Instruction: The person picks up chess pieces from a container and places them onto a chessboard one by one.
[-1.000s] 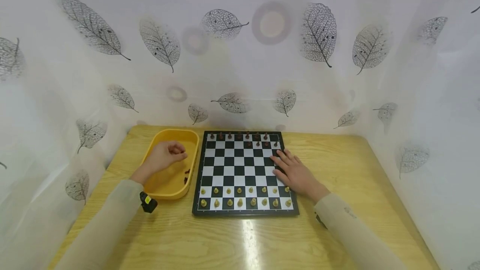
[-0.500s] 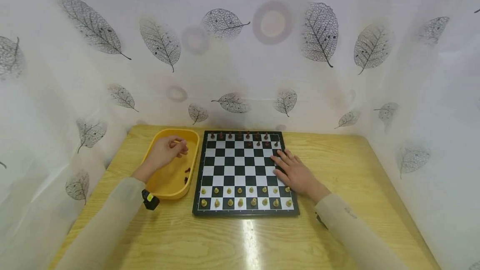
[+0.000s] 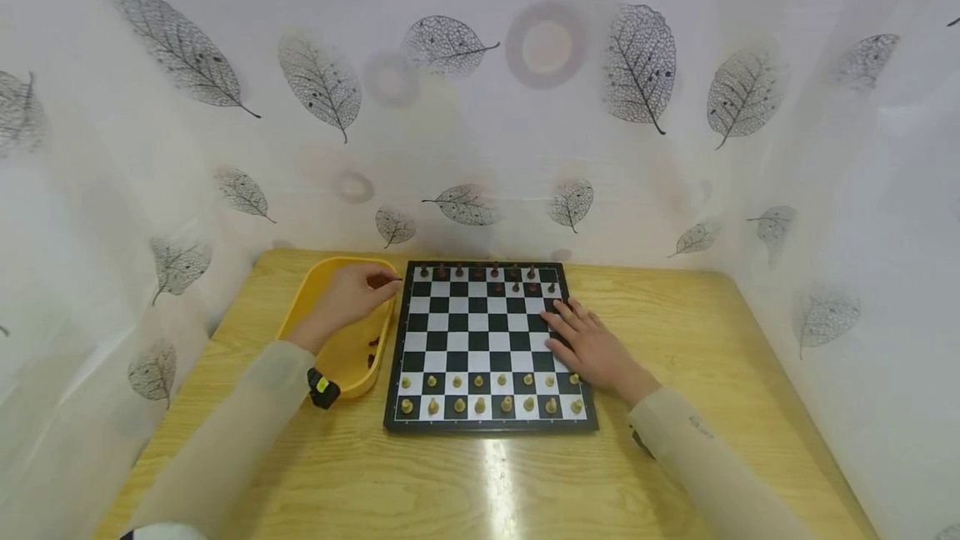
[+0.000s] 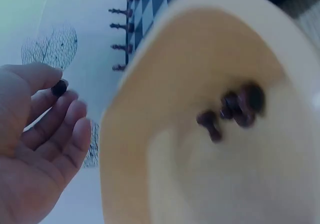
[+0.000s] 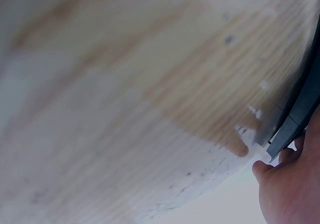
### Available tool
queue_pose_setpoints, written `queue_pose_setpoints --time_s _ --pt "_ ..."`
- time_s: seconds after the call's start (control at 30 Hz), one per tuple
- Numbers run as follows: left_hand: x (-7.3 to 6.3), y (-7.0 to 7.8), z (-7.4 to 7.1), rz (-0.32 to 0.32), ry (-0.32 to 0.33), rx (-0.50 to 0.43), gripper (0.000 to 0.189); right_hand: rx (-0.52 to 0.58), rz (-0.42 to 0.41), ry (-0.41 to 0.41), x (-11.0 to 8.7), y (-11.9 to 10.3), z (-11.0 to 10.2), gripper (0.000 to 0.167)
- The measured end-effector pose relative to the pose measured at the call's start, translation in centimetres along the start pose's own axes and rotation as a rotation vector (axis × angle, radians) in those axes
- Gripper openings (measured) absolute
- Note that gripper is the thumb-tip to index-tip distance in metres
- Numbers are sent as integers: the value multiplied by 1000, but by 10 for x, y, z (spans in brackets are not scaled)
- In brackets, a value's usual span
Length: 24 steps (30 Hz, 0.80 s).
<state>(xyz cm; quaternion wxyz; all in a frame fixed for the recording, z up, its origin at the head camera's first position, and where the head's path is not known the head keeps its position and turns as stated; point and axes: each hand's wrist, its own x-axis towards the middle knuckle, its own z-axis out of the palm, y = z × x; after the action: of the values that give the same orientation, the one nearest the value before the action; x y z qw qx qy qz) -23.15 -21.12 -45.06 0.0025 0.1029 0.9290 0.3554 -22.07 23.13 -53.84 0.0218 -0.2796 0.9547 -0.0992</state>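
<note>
In the head view my left hand (image 3: 348,298) is at the right rim of the yellow tray (image 3: 360,260), its fingertips near the board's far left corner. Thumb and index finger pinch a small dark chess piece (image 4: 59,87), whose round dark end shows in the left wrist view. A few dark red chess pieces (image 4: 245,103) lie inside the tray. My right hand (image 3: 592,352) rests on the right edge of the chessboard (image 3: 477,321), fingers spread. Dark red pieces (image 3: 495,272) line the board's far side; two rows of pale yellow pieces (image 3: 507,404) stand along the near side.
The tray stands just left of the board on a wooden table (image 3: 450,482). Behind and to both sides hangs a white leaf-patterned sheet (image 3: 480,140). Wood shows to the right of the board and in front of it.
My left hand has moved right from over the tray's middle to its right rim, beside the board, with the pinched piece. My right hand has stayed where it was.
</note>
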Motion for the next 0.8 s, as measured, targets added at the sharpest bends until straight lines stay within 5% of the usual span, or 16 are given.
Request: queue_pose_setpoints --time_s 0.4,0.8 --pt "25 28 21 -10 21 -33 26 7 4 -9 0 -1 0 64" --pt "48 45 42 -22 -79 -53 28 0 6 -10 1 -1 1 65"
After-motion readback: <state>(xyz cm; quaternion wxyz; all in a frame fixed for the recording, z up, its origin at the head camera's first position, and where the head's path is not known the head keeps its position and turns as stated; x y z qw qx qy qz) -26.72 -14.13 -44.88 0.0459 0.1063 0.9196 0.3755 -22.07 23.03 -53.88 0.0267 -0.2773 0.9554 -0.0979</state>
